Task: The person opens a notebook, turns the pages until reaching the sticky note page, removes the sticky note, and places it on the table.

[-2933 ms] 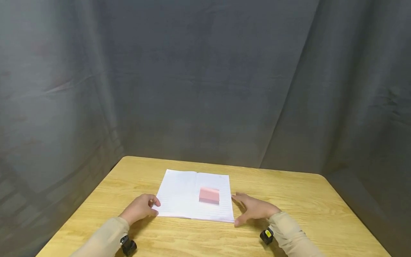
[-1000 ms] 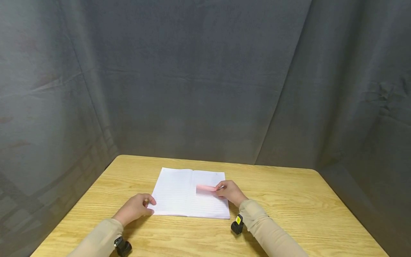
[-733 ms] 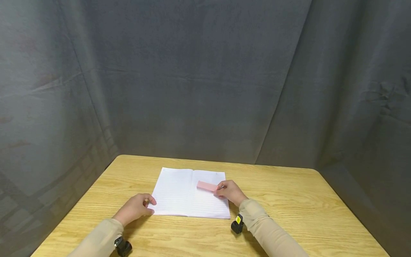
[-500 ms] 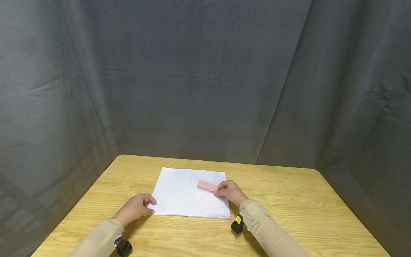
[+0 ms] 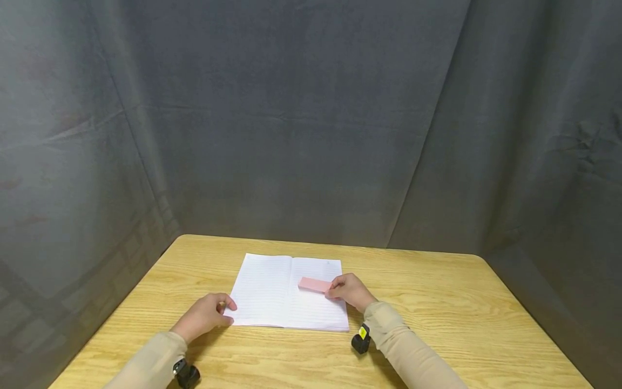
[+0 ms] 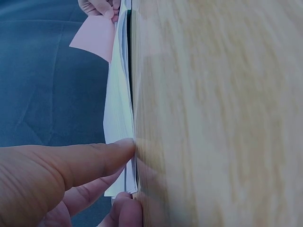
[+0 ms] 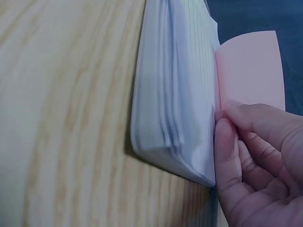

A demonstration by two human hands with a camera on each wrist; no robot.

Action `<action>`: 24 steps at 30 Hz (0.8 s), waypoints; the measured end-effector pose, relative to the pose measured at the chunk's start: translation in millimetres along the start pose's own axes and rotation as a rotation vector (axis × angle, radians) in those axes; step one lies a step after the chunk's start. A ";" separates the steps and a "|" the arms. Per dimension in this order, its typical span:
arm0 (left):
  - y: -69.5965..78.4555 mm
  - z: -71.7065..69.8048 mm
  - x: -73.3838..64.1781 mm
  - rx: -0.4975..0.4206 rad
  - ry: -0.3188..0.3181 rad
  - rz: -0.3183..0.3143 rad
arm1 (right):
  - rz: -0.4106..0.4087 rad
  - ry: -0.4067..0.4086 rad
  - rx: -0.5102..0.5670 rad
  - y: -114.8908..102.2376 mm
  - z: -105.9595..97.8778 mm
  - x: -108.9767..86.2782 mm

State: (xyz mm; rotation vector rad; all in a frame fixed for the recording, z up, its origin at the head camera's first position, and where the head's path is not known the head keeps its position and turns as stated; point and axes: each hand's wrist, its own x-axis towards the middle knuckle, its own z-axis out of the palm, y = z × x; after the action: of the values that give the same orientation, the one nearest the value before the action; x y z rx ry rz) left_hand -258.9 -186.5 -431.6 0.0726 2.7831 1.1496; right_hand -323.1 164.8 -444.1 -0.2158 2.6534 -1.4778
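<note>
An open lined notebook lies on the wooden table. My left hand holds its near left corner; in the left wrist view the thumb presses at the page edge and the other fingers curl close by. On the right page is a pink sticky note. My right hand pinches this note by its near right part between thumb and fingertips. In the right wrist view the sticky note stands up from the page, slightly curved, its lower edge along the paper.
The wooden table extends around the notebook on all sides. Grey curtains hang behind it and at both sides. A small black camera is strapped at each wrist, over beige sleeves.
My right hand has moved from beside the notebook onto its right page and taken hold of the sticky note, now partly raised. My left hand stays at the notebook's left corner.
</note>
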 end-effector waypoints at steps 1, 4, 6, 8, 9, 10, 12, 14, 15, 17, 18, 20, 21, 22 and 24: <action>0.0 0.1 0.0 -0.001 0.001 0.001 | -0.001 -0.005 0.006 0.0 -0.8 0.1; 0.0 0.6 -0.5 -0.011 0.004 0.007 | -0.021 -0.033 0.027 1.3 -5.0 -0.3; -0.2 1.3 -1.0 -0.018 0.003 0.013 | -0.042 -0.057 0.048 1.1 -11.1 -2.3; -0.3 1.9 -1.6 -0.027 0.002 0.016 | -0.068 -0.073 0.078 -1.3 -20.6 -5.2; -0.3 2.1 -1.8 -0.030 0.001 0.017 | -0.078 -0.072 0.090 -3.5 -26.4 -6.8; -0.4 2.2 -1.9 -0.031 0.001 0.017 | -0.088 -0.068 0.098 -6.6 -33.2 -8.6; -0.3 2.3 -1.9 -0.032 0.002 0.017 | -0.110 -0.052 0.098 -13.6 -48.4 -12.3; -0.3 2.2 -1.5 -0.030 0.004 0.015 | -0.125 -0.027 0.085 -19.6 -65.0 -15.0; -0.3 2.0 -1.3 -0.031 0.004 0.014 | -0.127 -0.015 0.072 -21.9 -73.4 -16.4; -0.5 1.7 -0.8 -0.026 0.005 0.014 | -0.135 0.005 0.049 -23.2 -89.9 -18.0; -0.7 1.5 -0.5 -0.024 0.006 0.014 | -0.136 0.014 0.036 -22.3 -97.6 -18.3; -1.2 1.1 0.0 -0.023 0.006 0.013 | -0.132 0.028 0.009 -18.8 -111.4 -19.3; -1.5 1.0 0.3 -0.022 0.007 0.014 | -0.125 0.037 -0.002 -16.2 -116.9 -19.9; -1.8 0.9 0.5 -0.021 0.006 0.013 | -0.123 0.039 -0.010 -13.0 -121.8 -20.3; -2.6 0.7 1.0 -0.019 0.005 0.013 | -0.117 0.040 -0.023 -6.1 -129.3 -21.6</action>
State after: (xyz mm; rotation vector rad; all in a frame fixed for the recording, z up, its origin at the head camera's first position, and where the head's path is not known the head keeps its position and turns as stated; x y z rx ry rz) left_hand -259.8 -187.8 -434.1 0.0864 2.7791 1.1812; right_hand -321.1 273.6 -370.7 -0.3530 2.7332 -1.5006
